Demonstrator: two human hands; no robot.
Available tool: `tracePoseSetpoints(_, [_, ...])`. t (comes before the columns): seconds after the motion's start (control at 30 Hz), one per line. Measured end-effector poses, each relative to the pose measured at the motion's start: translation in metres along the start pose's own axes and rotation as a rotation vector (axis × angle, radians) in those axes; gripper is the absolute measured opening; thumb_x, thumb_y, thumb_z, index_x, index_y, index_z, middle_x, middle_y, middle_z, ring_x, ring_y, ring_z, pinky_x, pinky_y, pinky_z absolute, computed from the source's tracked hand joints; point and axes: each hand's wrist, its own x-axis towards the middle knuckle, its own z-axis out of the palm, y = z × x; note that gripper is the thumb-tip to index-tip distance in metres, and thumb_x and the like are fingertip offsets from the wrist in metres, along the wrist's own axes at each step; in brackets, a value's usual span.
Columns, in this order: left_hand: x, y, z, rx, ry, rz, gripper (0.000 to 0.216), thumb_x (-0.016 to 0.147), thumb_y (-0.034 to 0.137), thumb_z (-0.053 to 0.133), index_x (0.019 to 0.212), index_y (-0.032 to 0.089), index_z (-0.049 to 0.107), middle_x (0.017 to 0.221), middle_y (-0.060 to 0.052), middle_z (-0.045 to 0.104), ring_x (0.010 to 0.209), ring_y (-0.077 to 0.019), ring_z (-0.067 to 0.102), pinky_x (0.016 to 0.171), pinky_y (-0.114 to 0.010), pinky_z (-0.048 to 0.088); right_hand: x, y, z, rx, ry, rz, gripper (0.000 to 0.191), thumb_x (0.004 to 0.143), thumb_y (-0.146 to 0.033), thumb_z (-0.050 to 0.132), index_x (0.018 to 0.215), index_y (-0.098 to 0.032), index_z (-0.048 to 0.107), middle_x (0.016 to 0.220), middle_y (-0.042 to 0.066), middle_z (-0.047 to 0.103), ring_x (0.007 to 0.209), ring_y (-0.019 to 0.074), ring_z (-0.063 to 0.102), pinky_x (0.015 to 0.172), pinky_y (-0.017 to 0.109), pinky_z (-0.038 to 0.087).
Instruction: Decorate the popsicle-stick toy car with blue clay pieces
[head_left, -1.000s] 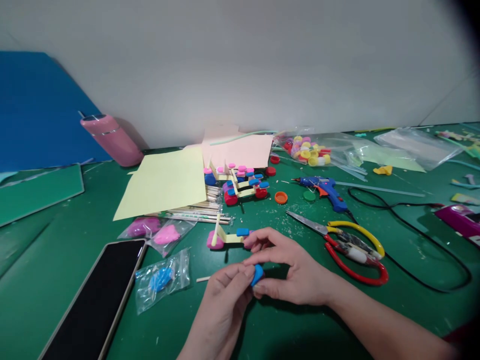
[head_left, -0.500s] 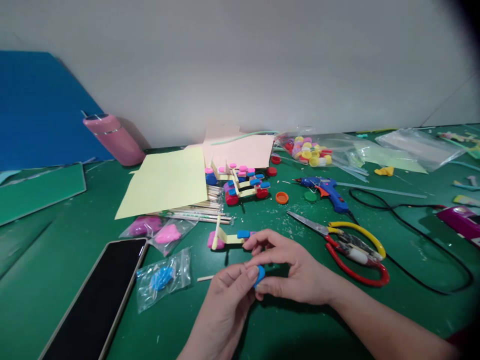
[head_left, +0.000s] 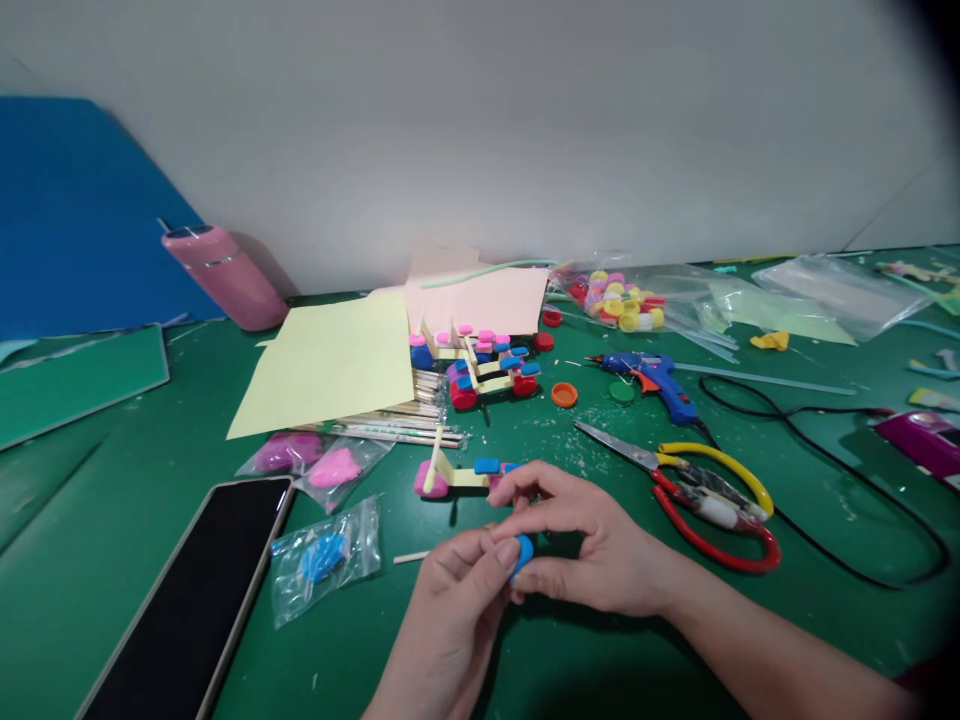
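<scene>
A small piece of blue modelling clay (head_left: 523, 553) is pinched between my left hand (head_left: 469, 600) and my right hand (head_left: 592, 545). My left thumb presses on it from one side, while the right thumb and fingers close round the other; part of the clay is hidden. Just beyond my fingers stands a little model vehicle (head_left: 466, 478) with pinkish wheels, a pale stick body and a blue block on top; my right fingers cover its right end. A short wooden stick (head_left: 410, 557) lies left of my hands. Farther left is a zip bag (head_left: 326, 560) with blue clay.
Two similar model vehicles (head_left: 495, 375) stand behind. Scissors (head_left: 690, 490) and a blue glue gun (head_left: 649, 380) with its cord lie right. On the left are a phone (head_left: 187, 590), yellow paper (head_left: 330, 370) and a pink bottle (head_left: 229, 280). A bag of bottle caps (head_left: 615, 300) sits at the back.
Both hands stay nearly in place on the blue clay, with only a slight shift of the fingers. Slightly more of the clay shows beside my left thumb.
</scene>
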Motion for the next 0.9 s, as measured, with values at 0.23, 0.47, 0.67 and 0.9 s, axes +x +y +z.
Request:
tracePoseSetpoints(0.23, [0.0011, -0.0005, 0.0, 0.059, 0.015, 0.044, 0.013, 0.061, 0.022, 0.07, 0.055, 0.012, 0.066, 0.053, 0.0, 0.057, 0.054, -0.0077, 0.045, 0.056, -0.02, 0.037, -0.0004, 0.0, -0.0001, 0.009, -0.002, 0.018, 0.027, 0.071, -0.019, 0.065, 0.097, -0.023, 0.065, 0.102, 0.004, 0.053, 0.094, 0.0154, 0.053, 0.086, 0.03, 0.042])
tracePoseSetpoints(0.47, [-0.0022, 0.0037, 0.0013, 0.021, -0.007, 0.037, 0.02, 0.067, 0.031, 0.064, 0.057, 0.013, 0.064, 0.053, -0.002, 0.057, 0.053, -0.0117, 0.048, 0.056, -0.024, 0.038, -0.0024, 0.0023, -0.0012, 0.141, 0.025, 0.055, 0.024, 0.073, -0.02, 0.063, 0.097, -0.021, 0.065, 0.108, 0.006, 0.049, 0.096, 0.0159, 0.054, 0.086, 0.03, 0.043])
tracePoseSetpoints(0.67, [-0.0007, 0.0044, -0.0007, 0.119, -0.028, 0.117, 0.021, 0.067, 0.028, 0.064, 0.052, 0.013, 0.062, 0.05, -0.001, 0.054, 0.056, -0.0117, 0.046, 0.058, -0.023, 0.037, -0.0011, 0.0037, -0.0017, 0.118, 0.062, 0.028, 0.026, 0.073, -0.021, 0.064, 0.099, -0.023, 0.064, 0.108, 0.007, 0.052, 0.099, 0.018, 0.052, 0.086, 0.034, 0.043])
tracePoseSetpoints(0.9, [-0.001, 0.0047, -0.0018, 0.142, 0.032, 0.135, 0.016, 0.064, 0.026, 0.067, 0.054, 0.014, 0.064, 0.051, 0.0, 0.055, 0.054, -0.0102, 0.045, 0.057, -0.022, 0.036, 0.0, 0.0044, 0.0013, 0.013, 0.092, -0.033, 0.033, 0.067, -0.015, 0.068, 0.099, -0.022, 0.063, 0.107, 0.007, 0.05, 0.096, 0.017, 0.053, 0.085, 0.032, 0.044])
